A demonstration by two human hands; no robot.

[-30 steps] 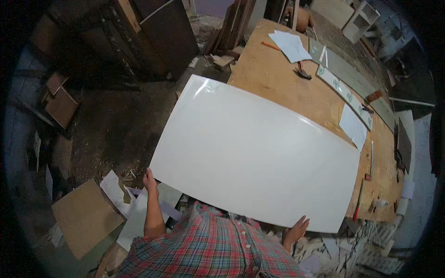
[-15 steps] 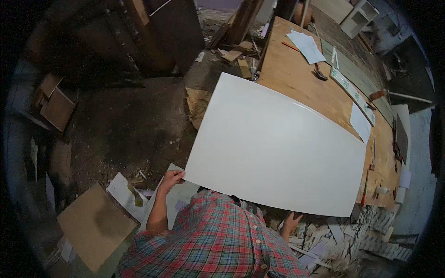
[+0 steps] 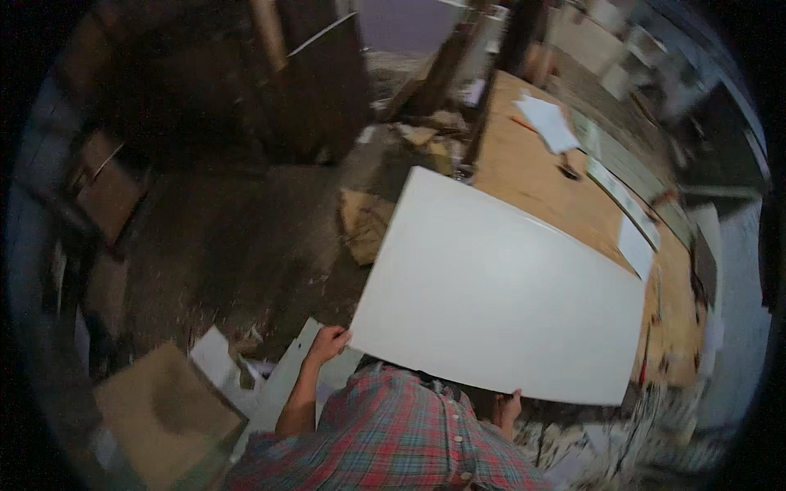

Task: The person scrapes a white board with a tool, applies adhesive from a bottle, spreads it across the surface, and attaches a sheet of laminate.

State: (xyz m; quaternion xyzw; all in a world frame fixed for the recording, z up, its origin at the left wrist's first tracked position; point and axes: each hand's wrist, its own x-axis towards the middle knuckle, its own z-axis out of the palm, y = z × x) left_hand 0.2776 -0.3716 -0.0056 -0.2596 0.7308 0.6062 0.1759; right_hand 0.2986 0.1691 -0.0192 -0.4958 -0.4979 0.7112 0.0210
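A large, smooth white sheet [image 3: 499, 295] spans the space before me, its far right part over the wooden workbench [image 3: 524, 180]. My left hand [image 3: 329, 342] is closed on its near left corner. Along the near edge, to the right of my waist, my right hand [image 3: 508, 407] grips the sheet too, its thumb by the rim and the other fingers hidden beneath. The near edge runs close against my checked shirt.
On the bench lie white papers [image 3: 547, 123], a dark tool [image 3: 568, 169] and a long patterned strip [image 3: 618, 196]. A brown board [image 3: 168, 409] lies at the lower left. Scraps litter the floor at the lower right. A dark panel [image 3: 327, 90] stands at the back.
The view has shifted, so the bench and background appear lower. The white sheet's left end sits further right and lower in the picture. Both hands keep their hold on it.
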